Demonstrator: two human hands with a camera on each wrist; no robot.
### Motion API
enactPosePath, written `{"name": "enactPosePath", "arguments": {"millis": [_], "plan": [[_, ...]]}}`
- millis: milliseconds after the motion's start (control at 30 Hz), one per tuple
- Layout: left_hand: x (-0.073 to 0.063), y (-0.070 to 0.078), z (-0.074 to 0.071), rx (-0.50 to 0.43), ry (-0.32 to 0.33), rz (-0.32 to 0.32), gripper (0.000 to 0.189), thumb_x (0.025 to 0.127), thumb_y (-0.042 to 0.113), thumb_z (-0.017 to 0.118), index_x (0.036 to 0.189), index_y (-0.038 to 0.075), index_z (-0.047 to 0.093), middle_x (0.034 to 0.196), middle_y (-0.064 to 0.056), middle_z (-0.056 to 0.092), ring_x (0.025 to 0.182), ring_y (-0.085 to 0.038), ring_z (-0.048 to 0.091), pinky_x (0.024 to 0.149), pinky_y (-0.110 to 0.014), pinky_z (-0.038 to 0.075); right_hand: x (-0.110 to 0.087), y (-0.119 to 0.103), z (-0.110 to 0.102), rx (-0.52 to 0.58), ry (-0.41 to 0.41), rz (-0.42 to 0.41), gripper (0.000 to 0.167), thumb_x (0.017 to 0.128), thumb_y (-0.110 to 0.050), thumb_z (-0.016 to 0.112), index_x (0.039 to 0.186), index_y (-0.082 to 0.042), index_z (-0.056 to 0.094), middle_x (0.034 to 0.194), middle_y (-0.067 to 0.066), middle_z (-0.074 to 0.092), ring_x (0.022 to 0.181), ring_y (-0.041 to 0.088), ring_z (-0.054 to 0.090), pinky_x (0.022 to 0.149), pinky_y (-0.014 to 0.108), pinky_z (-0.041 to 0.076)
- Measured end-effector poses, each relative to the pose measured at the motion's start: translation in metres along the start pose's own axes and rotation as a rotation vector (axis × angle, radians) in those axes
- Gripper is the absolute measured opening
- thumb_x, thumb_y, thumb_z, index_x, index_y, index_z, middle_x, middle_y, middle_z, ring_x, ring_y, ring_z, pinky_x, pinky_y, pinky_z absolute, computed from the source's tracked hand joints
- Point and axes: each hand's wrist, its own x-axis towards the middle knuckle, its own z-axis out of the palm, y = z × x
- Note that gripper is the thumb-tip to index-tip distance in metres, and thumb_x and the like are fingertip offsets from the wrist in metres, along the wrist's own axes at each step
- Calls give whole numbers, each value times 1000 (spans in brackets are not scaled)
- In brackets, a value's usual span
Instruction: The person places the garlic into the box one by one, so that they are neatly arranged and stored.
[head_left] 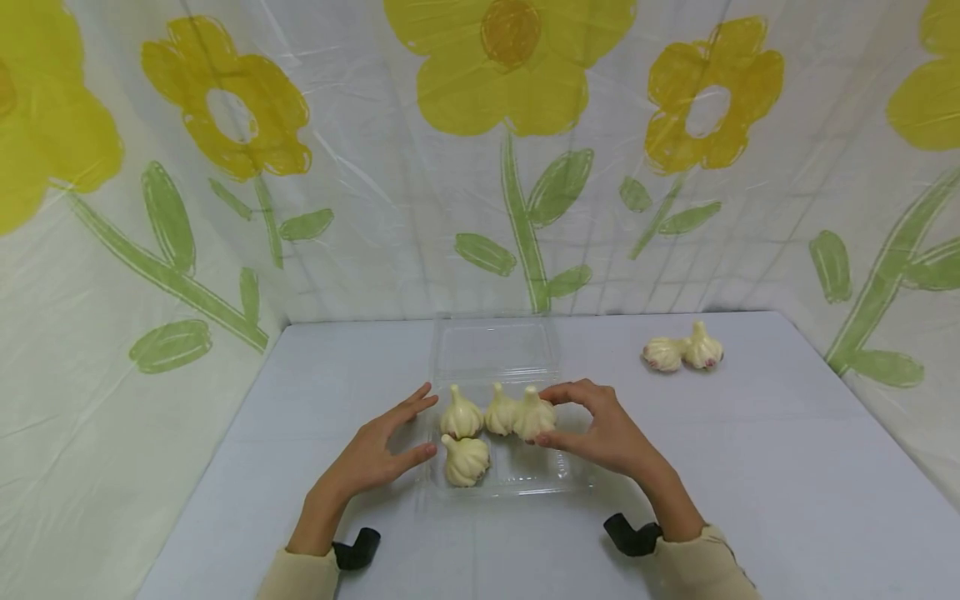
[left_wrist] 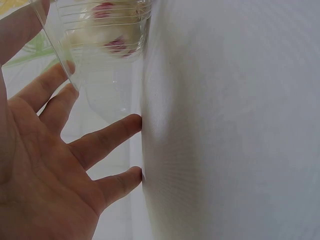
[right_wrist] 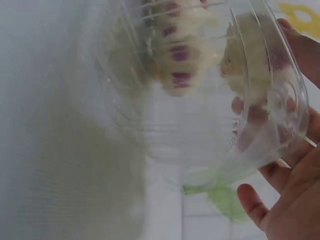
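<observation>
A clear plastic clamshell container [head_left: 525, 483] lies with its lid [head_left: 495, 346] folded back, away from the person. My right hand [head_left: 603, 429] pinches a garlic bulb [head_left: 531, 418] between thumb and fingers over the right half of the container. Directly left of that bulb is another garlic bulb [head_left: 499, 412]. Two more, an upper garlic bulb [head_left: 461, 417] and a lower garlic bulb [head_left: 467, 462], sit on the container's left side. Fingers spread, my left hand [head_left: 367, 454] is by the container's left edge; in the left wrist view its fingertips [left_wrist: 67, 90] are right at the clear rim.
Two garlic bulbs [head_left: 684, 348] lie side by side at the back right of the white-covered table [head_left: 772, 467]. Behind the table hangs a flower-printed curtain [head_left: 375, 233]. Each wrist wears a black mount, one being the left mount [head_left: 358, 550].
</observation>
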Motion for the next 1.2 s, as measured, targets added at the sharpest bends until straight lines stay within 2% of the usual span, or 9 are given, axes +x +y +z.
{"name": "enactPosePath", "arguments": {"millis": [200, 433, 833, 967, 1200], "plan": [[0, 0, 0, 10, 1, 7, 69, 93, 42, 73, 154, 24, 47, 167, 8, 32, 147, -29, 45, 114, -65, 37, 0, -3, 9, -20, -55, -6, 51, 74, -44, 90, 119, -36, 70, 116, -17, 70, 116, 13, 57, 107, 48, 26], [0, 0, 0, 19, 4, 11, 69, 93, 44, 72, 154, 24, 46, 167, 8, 31, 147, -29, 44, 114, -64, 38, 0, -7, 18, -69, -79, -77, 51, 73, -37, 92, 119, -27, 71, 113, -13, 73, 110, 12, 58, 111, 56, 19], [0, 1, 0, 13, 3, 3, 70, 93, 47, 72, 154, 25, 46, 167, 10, 31, 147, -29, 45, 114, -64, 37, 0, -4, 29, -168, -74, -142, 50, 72, -42, 92, 116, -28, 73, 105, -19, 71, 100, 13, 57, 109, 62, 17], [0, 1, 0, 9, 1, -1, 70, 93, 47, 72, 154, 26, 46, 167, 10, 31, 147, -29, 45, 114, -65, 37, 0, -4, 32, -212, -66, -137, 50, 71, -45, 91, 115, -28, 74, 103, -20, 71, 99, 8, 53, 109, 64, 17], [0, 0, 0, 4, 1, 1, 69, 93, 45, 72, 154, 26, 46, 167, 8, 31, 146, -29, 46, 114, -65, 37, -1, -6, 35, -264, -83, -106, 51, 70, -46, 91, 115, -28, 76, 101, -18, 73, 96, 7, 51, 111, 65, 14]]}}
